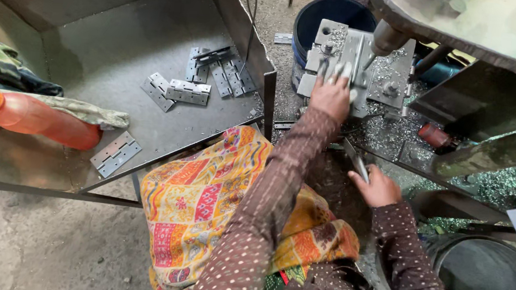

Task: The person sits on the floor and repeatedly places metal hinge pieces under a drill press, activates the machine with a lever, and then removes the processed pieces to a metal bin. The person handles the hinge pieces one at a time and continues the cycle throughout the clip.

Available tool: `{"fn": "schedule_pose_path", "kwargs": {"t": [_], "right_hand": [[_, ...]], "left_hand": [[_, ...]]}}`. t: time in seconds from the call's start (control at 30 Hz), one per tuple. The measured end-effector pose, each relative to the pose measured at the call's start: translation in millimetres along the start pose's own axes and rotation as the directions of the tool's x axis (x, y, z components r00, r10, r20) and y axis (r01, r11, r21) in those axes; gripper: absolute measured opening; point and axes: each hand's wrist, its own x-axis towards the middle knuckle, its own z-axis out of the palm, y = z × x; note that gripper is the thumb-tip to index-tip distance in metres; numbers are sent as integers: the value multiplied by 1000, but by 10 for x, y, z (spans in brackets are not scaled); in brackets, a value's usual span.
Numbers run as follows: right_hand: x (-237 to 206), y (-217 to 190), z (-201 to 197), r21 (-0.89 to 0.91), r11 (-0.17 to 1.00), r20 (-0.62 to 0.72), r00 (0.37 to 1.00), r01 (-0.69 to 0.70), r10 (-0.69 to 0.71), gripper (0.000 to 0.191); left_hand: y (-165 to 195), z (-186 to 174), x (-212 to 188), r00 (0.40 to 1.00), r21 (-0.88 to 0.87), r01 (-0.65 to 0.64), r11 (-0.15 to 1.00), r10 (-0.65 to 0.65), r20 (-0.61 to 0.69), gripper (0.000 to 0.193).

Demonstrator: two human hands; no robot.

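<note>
Our left hand (pixel 330 97) lies flat on the drilling fixture (pixel 362 64), fingers spread and pressing a metal hinge plate (pixel 352 60) down against it; the palm is open rather than clenched, so this is a press, not a grip. Just right of the fingertips the drill spindle (pixel 386 38) comes down at a slant, its bit close beside the plate, and we cannot tell whether the tip touches metal. The plate's long axis runs away from us, roughly in line with the forearm, so the left hand is plainly the nearer one to it.

Our right hand (pixel 377 186) sits lower and closer to the body, well apart from the fixture, with the fingers curled around the end of a dark lever handle (pixel 355 160) that slopes up towards the machine. Bright metal shavings (pixel 388 134) cover the machine bed between the two hands.

To our left stands a steel tray (pixel 123 61) with a loose heap of finished-looking hinges (pixel 205 76) near its far right corner and a single hinge (pixel 115 153) near its front edge. An orange plastic bottle (pixel 27 117) lies on its side across the tray's left part, on a crumpled cloth (pixel 82 111). A bright patterned fabric (pixel 210 202) covers our lap, and a dark blue bucket (pixel 320 18) stands behind the fixture.
</note>
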Motion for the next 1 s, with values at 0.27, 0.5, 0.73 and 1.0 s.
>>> {"fn": "schedule_pose_path", "kwargs": {"t": [0.27, 0.5, 0.73, 1.0], "right_hand": [[-109, -202, -183, 104, 976, -354, 924, 191, -143, 55], [-134, -93, -150, 324, 902, -513, 854, 286, -87, 63], [-100, -112, -146, 287, 924, -532, 844, 252, -65, 57], [-164, -174, -192, 305, 902, -511, 852, 304, -114, 52]], "left_hand": [[210, -194, -1175, 856, 129, -158, 979, 201, -476, 29], [188, -452, -850, 934, -473, -75, 878, -104, -341, 23], [-214, -452, -233, 864, -166, 156, 974, -216, -454, 17], [61, -26, -45, 972, 295, 75, 953, -4, -233, 31]]}}
